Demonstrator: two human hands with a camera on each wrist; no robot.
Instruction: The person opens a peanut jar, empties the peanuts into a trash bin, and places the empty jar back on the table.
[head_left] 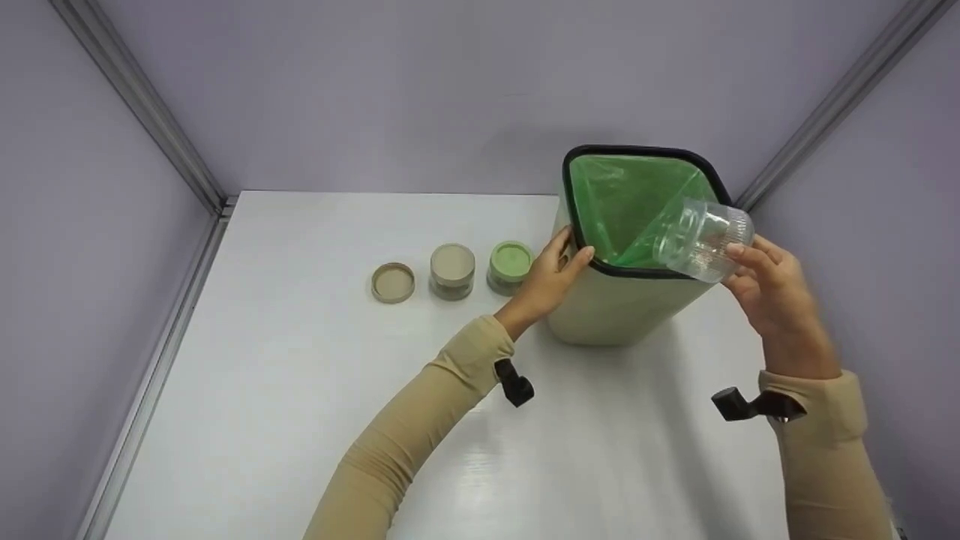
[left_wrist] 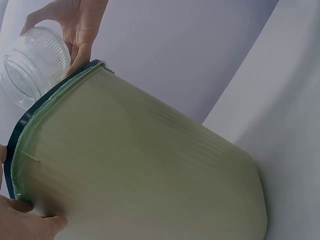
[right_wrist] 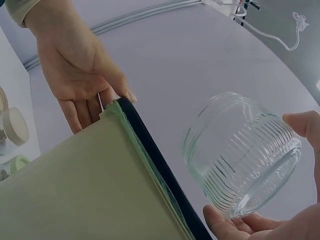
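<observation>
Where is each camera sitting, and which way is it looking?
Head: worn on the head, looking down at the table, bin and three small jars; both sleeved arms show.
Left wrist: beside the tilted bin's wall, looking up along it; left hand at the rim, right hand above.
Right wrist: below the clear glass jar, looking up; right hand holds it, left hand behind.
Shared: all three show bin and jar.

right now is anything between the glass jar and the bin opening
Nothing visible stands between them. The right hand holds the empty glass jar tipped over the bin at its right rim, mouth toward the open green liner. The left hand only grips the left rim, clear of the jar.
</observation>
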